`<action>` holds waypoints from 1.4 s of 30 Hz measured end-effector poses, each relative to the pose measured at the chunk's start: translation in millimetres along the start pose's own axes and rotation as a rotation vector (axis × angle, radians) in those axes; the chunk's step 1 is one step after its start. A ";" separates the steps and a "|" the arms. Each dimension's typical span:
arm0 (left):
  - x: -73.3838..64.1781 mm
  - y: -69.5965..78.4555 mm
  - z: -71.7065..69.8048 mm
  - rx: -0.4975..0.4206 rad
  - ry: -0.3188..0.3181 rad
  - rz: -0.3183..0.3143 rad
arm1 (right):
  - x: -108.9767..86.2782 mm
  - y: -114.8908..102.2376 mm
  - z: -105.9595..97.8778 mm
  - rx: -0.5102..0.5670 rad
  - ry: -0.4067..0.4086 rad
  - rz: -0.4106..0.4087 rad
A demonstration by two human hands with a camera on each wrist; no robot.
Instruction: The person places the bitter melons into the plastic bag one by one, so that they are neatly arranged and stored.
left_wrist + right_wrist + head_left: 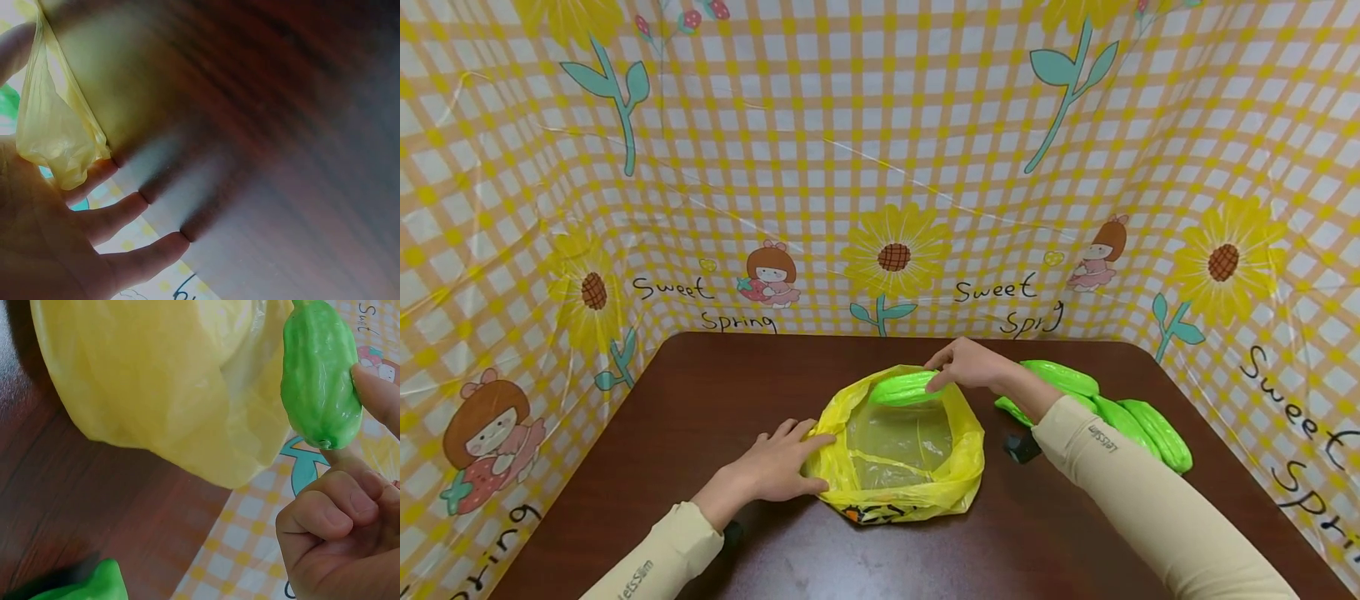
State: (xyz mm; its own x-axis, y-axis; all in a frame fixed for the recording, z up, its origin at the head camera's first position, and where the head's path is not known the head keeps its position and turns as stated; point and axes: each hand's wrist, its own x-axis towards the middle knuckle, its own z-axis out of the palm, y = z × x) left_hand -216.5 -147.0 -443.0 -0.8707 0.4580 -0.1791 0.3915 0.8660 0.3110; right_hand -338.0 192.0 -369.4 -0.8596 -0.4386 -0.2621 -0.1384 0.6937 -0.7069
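Observation:
A yellow plastic bag (966, 454) stands on the brown table with its mouth spread wide and facing up. At its left rim is my left hand (775, 467), thumb and fingers spread and nearly straight, touching the plastic. In the left wrist view, a fold of the bag (56, 125) hangs between the thumb and index finger. My right hand (970, 365) pinches a bright green, ridged bitter melon (322, 381) by one end, between thumb and index finger, the other fingers curled. The melon lies sideways over the far rim of the bag mouth.
Several more bright green bitter melons (1138, 425) lie on the table at the right, partly behind the right forearm. A checked cloth (820, 183) with sunflowers walls in the back and sides of the table (730, 375).

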 end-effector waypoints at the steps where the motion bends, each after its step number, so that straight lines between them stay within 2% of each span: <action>1: -0.1 0.0 -0.1 -0.001 -0.002 0.000 | 1.2 0.0 1.6 0.004 -0.007 0.002; 23: -0.5 0.2 -2.6 -0.021 -0.021 -0.004 | 23.8 5.0 22.5 -0.013 0.018 0.003; 42: -0.1 -0.3 -1.8 -0.021 -0.028 -0.002 | 32.1 4.4 30.6 -0.161 0.003 -0.009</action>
State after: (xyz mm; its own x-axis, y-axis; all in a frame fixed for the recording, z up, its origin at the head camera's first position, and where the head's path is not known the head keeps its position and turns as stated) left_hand -217.0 -147.7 -441.4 -0.8625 0.4622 -0.2060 0.3835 0.8626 0.3300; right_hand -351.2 163.4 -401.0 -0.8597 -0.4433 -0.2538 -0.2227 0.7725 -0.5947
